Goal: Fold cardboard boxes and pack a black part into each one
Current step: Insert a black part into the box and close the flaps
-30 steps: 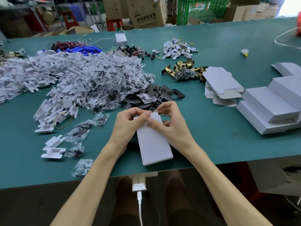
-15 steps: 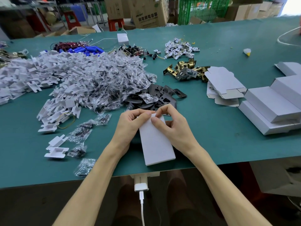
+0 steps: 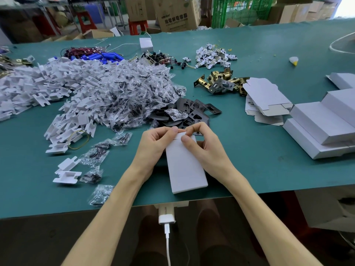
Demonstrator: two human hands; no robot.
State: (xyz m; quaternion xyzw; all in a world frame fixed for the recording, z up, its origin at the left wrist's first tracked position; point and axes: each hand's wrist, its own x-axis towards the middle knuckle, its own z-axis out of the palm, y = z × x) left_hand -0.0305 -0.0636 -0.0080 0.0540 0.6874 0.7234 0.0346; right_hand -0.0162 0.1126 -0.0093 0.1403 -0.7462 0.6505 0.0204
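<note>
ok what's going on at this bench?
A person is closing a white box at the near edge of the table. The left hand and right hand both pinch the flap at its far end. Black parts lie just beyond the hands; flat blanks and closed boxes sit to the right. What's inside the box is hidden.

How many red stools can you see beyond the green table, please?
2. The left stool stands beyond the table at its far left; the right stool stands near the cardboard cartons, further right. Others may be hidden by clutter.
</note>
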